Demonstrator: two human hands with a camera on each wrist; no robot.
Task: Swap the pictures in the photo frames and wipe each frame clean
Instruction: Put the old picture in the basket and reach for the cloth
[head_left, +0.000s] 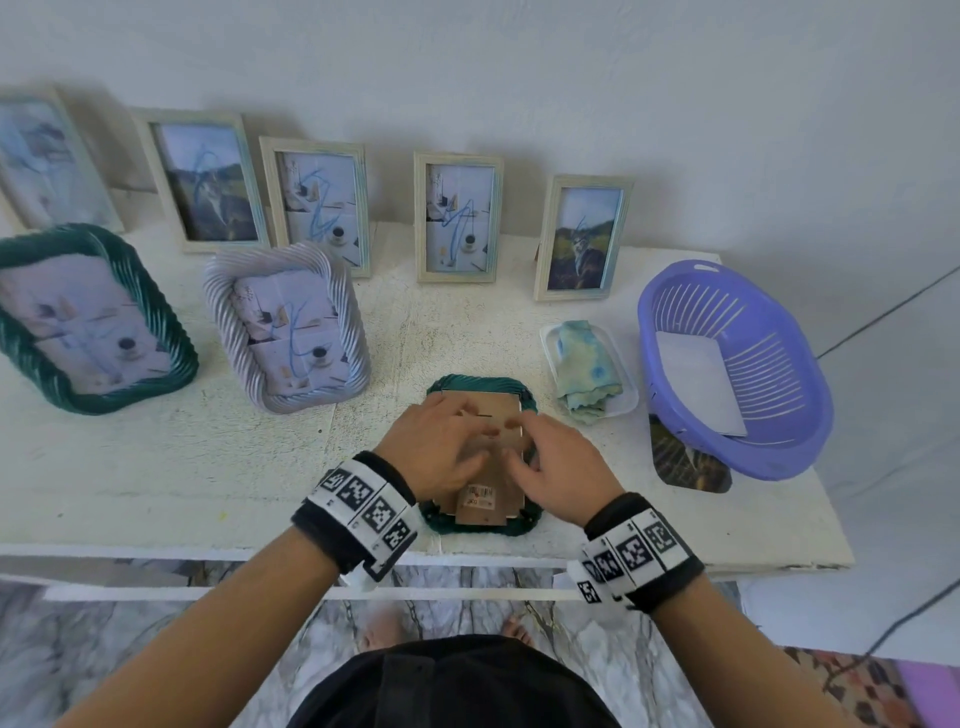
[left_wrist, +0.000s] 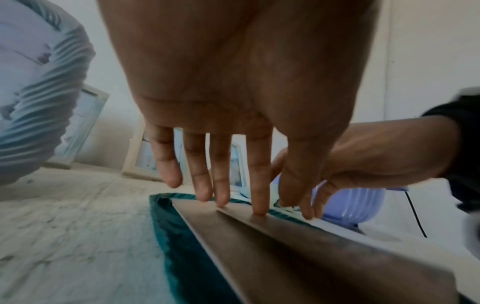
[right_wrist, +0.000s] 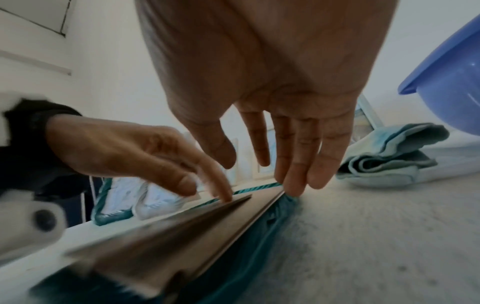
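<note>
The green frame (head_left: 480, 457) lay face down at lower centre of the worktop (head_left: 208, 467) — left hand (head_left: 436, 447) and right hand (head_left: 561, 473) pressed flat-fingered on its backing board (head_left: 488, 499). Judged step: backing being seated or released; next, the retaining tabs.

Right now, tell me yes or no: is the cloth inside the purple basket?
No. The cloth lies on a small white tray left of the purple basket.

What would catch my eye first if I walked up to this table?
Probably both hands, left hand and right hand, pressing straight fingers onto the brown back of a green frame lying face down at the table's front edge. Then the purple basket at right.
</note>
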